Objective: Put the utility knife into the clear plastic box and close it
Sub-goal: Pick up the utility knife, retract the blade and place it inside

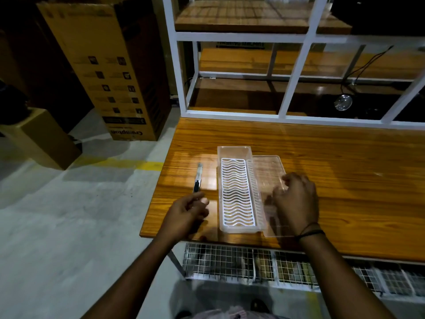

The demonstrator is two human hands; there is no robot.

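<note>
The clear plastic box (239, 189) lies open near the front edge of the worktop (333, 162), its long side running front to back, with a white wavy grid insert (236, 192) seated on its floor. The lid (268, 169) lies flat on the worktop just beside the box on its right side, touching or slightly overlapping the box wall; this leaves the opening fully clear from above. The utility knife (197, 178) lies on the worktop to the left of the box, parallel to it and close to the left edge of the worktop, apart from the box wall. The left hand (186, 215) sits at the near end of the knife with its fingers loosely curled and a narrow gap between thumb and fingers; whether it already touches the handle cannot be told. It holds nothing yet. The right hand (296, 199) rests on the lid with fingers spread and bent, apparently steadying it for closing. Open worktop extends to the right and behind the box. The strip between the knife and the left edge is narrow, so a sideways nudge could push the knife off.
</note>
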